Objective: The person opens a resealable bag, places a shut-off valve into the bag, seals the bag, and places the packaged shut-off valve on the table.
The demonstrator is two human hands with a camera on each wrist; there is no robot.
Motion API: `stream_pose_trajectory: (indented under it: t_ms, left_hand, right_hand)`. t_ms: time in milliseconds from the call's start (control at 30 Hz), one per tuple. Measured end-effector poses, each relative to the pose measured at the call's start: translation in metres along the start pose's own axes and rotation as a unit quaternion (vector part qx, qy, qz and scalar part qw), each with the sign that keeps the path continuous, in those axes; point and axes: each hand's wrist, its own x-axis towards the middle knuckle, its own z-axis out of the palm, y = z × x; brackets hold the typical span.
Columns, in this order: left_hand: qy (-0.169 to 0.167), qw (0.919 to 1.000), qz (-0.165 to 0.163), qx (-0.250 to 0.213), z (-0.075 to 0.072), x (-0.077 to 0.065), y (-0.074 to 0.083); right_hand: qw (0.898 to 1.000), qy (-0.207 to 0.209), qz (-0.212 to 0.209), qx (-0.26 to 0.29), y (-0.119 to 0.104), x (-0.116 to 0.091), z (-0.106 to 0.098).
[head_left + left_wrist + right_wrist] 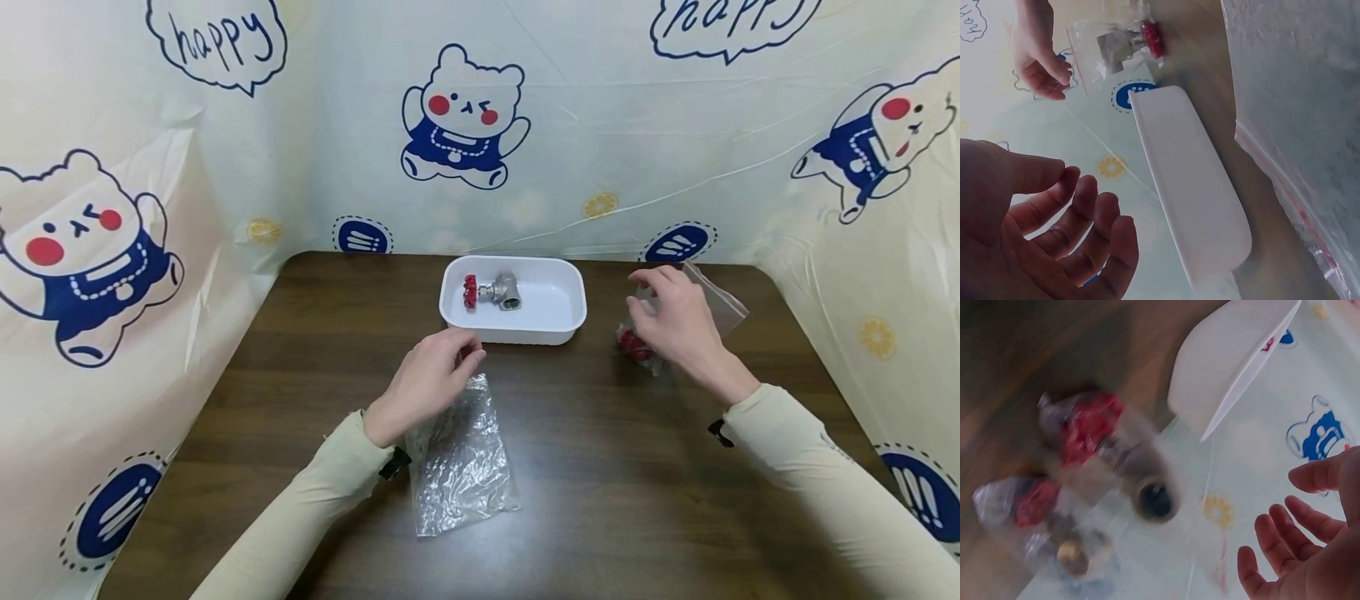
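Note:
My left hand [431, 379] hovers over an emptied-looking clear zip bag [465, 467] on the table. In the left wrist view its thumb and index fingertips come together with nothing between them, the other fingers loosely bent. My right hand [678, 321] is above the bagged valves at the right, fingers apart and holding nothing. The right wrist view shows two of these: one bagged valve [1094, 428] with a red handwheel, and a second bagged valve [1038, 506] beside it. An unwrapped metal valve [504, 292] with a red handwheel lies in the white tray [555, 325].
The dark wooden table [600, 500] is enclosed on the back and sides by a printed curtain [585, 100] with cartoon bears. The tray stands near the table's back edge, between my hands.

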Motion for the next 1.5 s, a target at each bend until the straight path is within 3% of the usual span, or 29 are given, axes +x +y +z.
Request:
stream_pose_trajectory:
  t_ms: [167, 333, 633, 867, 1100, 1500]
  left_hand:
    - [-0.013, 0.9999, -0.010, 0.004, 0.004, -0.005, -0.006]
    - [-0.052, 0.9970, -0.048, 0.030, 0.012, -0.015, -0.012]
    - [-0.105, 0.9839, -0.074, 0.124, 0.015, -0.030, -0.021]
    - [-0.143, 0.9733, -0.099, 0.150, 0.018, -0.039, -0.023]
    - [-0.158, 0.9704, -0.086, 0.162, 0.025, -0.042, -0.023]
    - [-0.166, 0.9706, -0.070, 0.160, 0.035, -0.038, -0.019]
  right_hand:
    - [0.999, -0.030, 0.002, 0.027, -0.014, -0.003, 0.012]
    - [0.997, -0.060, 0.006, 0.053, -0.029, -0.007, 0.027]
    - [0.989, -0.133, 0.022, 0.066, -0.053, -0.012, 0.045]
    - [0.980, -0.185, 0.020, 0.075, -0.074, -0.017, 0.054]
    - [0.970, -0.231, 0.015, 0.077, -0.089, -0.023, 0.063]
    - [0.964, -0.255, 0.009, 0.072, -0.094, -0.030, 0.070]
